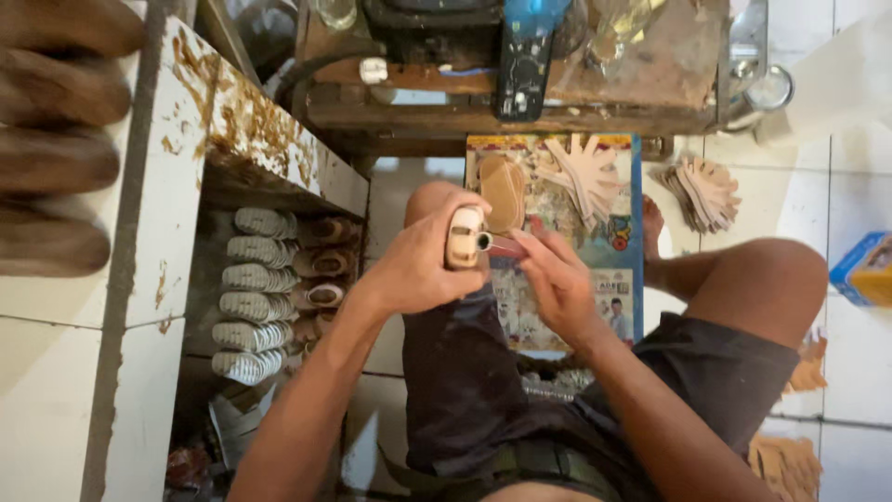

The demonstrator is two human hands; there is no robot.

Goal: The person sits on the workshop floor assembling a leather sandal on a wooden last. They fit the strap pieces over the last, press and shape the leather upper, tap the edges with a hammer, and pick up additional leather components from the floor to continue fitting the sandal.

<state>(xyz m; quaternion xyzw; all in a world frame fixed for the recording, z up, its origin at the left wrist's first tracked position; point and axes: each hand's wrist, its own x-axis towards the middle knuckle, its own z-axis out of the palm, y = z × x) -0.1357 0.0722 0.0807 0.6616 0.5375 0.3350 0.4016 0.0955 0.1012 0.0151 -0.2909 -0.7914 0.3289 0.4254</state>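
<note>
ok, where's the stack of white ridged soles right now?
Head view, left side: the white ridged soles stand in a column on the shelf under the stained white counter, beside the left forearm.

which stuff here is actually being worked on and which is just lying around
In use: small shoe piece in the left hand; tool in the right hand.

Lying about: fanned cut pieces, second pile, soles on the shelf, blue box.

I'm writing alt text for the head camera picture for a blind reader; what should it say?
Seen from above, a seated person's left hand holds a small pale shoe piece while the right hand works a thin tool against it. Tan cut-out pieces lie on a printed sheet on the floor, and rows of soles fill a shelf at the left.
</note>
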